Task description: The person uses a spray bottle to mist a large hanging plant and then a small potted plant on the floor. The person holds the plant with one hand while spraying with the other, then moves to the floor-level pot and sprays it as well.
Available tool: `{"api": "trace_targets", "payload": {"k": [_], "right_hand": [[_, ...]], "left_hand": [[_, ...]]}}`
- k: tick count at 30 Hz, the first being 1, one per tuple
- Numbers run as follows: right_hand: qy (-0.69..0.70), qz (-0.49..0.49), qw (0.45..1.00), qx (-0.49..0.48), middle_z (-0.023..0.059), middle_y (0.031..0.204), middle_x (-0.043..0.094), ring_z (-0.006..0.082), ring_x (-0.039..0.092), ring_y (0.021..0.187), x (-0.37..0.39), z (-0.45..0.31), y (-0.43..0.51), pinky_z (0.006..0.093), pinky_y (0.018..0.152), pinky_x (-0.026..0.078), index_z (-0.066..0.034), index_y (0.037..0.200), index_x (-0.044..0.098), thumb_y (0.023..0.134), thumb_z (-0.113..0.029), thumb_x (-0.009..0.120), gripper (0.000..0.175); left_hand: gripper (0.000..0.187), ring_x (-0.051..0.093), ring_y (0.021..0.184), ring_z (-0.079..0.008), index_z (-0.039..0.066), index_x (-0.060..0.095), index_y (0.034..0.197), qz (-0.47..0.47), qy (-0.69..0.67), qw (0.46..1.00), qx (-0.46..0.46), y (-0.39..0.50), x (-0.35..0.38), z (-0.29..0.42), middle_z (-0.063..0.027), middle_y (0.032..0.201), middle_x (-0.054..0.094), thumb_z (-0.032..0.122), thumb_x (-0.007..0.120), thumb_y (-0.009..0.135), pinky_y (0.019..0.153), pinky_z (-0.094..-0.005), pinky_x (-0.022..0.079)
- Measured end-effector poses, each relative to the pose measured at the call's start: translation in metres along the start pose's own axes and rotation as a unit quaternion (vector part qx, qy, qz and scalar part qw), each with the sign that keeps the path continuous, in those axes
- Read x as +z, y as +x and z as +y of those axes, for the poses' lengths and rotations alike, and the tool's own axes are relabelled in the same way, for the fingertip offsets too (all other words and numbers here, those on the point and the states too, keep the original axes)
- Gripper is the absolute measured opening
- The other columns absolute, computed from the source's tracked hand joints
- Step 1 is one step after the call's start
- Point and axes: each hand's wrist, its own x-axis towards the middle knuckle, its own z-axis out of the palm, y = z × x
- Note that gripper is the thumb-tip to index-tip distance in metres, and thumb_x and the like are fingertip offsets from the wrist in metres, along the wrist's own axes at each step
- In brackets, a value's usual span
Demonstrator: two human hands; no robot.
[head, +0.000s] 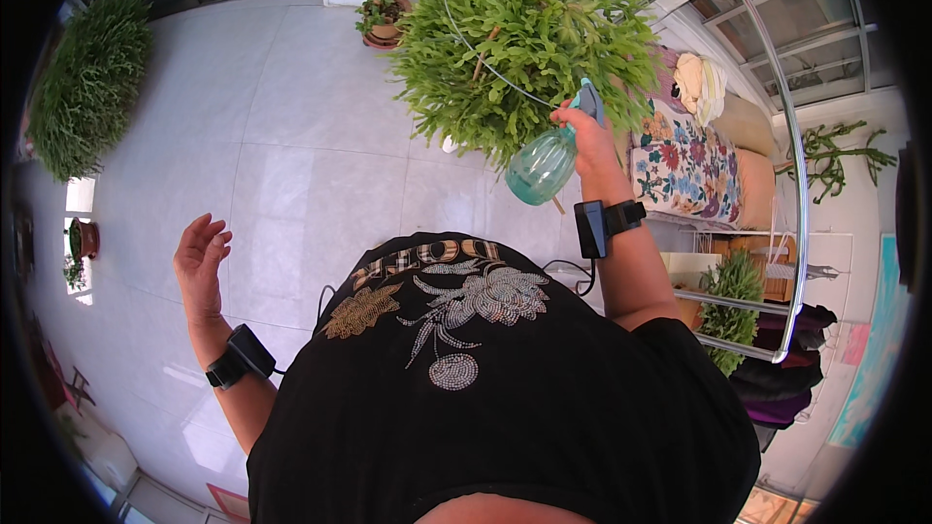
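My right hand (593,138) grips a translucent teal spray bottle (540,166) around its neck, just below the grey and teal trigger head. The bottle is tilted, its nozzle end towards a large bushy green potted plant (510,44). This plant has flat segmented stems and a few red blooms at the far side; its pot is hidden under the foliage. A thin wire hoop (466,40) curves over the leaves. My left hand (202,251) is out to the left above the tiled floor, holding nothing, its fingers loosely bent and apart.
A small potted plant (382,18) stands beside the large one. Another bushy plant (91,84) is at the far left, with a small pot (86,239) below it. To the right are a metal rail (783,94), a bed with floral cloth (684,167) and hanging dark clothes (783,371).
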Motion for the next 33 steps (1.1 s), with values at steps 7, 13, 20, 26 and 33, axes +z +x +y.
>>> {"api": "trace_targets", "payload": {"k": [7, 13, 20, 26, 33], "right_hand": [[0.016, 0.015, 0.999, -0.023, 0.0079, 0.079, 0.065, 0.0156, 0.058, 0.072, 0.036, -0.002, -0.003, 0.0296, 0.07, 0.045, 0.0001, 0.088, 0.064, 0.071, -0.004, 0.068, 0.018], [-0.049, -0.038, 0.998, -0.013, 0.0107, 0.088, 0.067, 0.0187, 0.061, 0.083, 0.047, -0.01, -0.004, 0.03, 0.078, 0.045, 0.0003, 0.094, 0.062, 0.073, -0.005, 0.066, 0.021], [-0.023, -0.066, 0.997, -0.028, 0.0054, 0.099, 0.067, 0.0139, 0.059, 0.089, 0.055, -0.005, 0.004, 0.0309, 0.083, 0.045, -0.0019, 0.108, 0.063, 0.075, -0.006, 0.064, 0.033], [-0.034, -0.092, 0.995, -0.017, 0.0036, 0.092, 0.066, 0.0122, 0.057, 0.084, 0.059, -0.005, 0.023, 0.0288, 0.08, 0.043, -0.0025, 0.101, 0.064, 0.073, -0.007, 0.063, 0.029], [-0.041, -0.127, 0.991, 0.006, -0.0006, 0.087, 0.062, 0.008, 0.052, 0.075, 0.055, -0.028, 0.059, 0.0246, 0.068, 0.043, -0.0042, 0.097, 0.063, 0.071, -0.006, 0.066, 0.026]], "left_hand": [[0.05, 0.063, 0.096, -0.0203, -0.002, 0.054, 0.125, 0.023, 0.005, 1.0, -0.008, 0.0, -0.022, -0.008, -0.0129, 0.109, 0.064, 0.023, 0.07, 0.085, 0.08, -0.0308, 0.049], [0.047, 0.062, 0.095, -0.0198, -0.003, 0.053, 0.125, 0.026, -0.005, 0.999, -0.024, 0.01, -0.028, -0.011, -0.0129, 0.108, 0.064, 0.015, 0.068, 0.085, 0.08, -0.0294, 0.049], [0.041, 0.062, 0.096, -0.0187, -0.004, 0.054, 0.123, -0.077, 0.007, 0.997, 0.015, 0.075, 0.019, 0.032, -0.0131, 0.108, 0.064, -0.001, 0.063, 0.083, 0.085, -0.0294, 0.05], [0.041, 0.063, 0.097, -0.0191, -0.003, 0.054, 0.123, -0.212, 0.057, 0.969, 0.11, 0.154, 0.099, 0.1, -0.0131, 0.108, 0.064, -0.004, 0.061, 0.083, 0.084, -0.0303, 0.051], [0.043, 0.063, 0.094, -0.018, 0.001, 0.057, 0.122, -0.366, 0.192, 0.881, 0.229, 0.248, 0.22, 0.186, -0.0109, 0.108, 0.065, 0.0, 0.067, 0.08, 0.082, -0.0311, 0.051]]}}
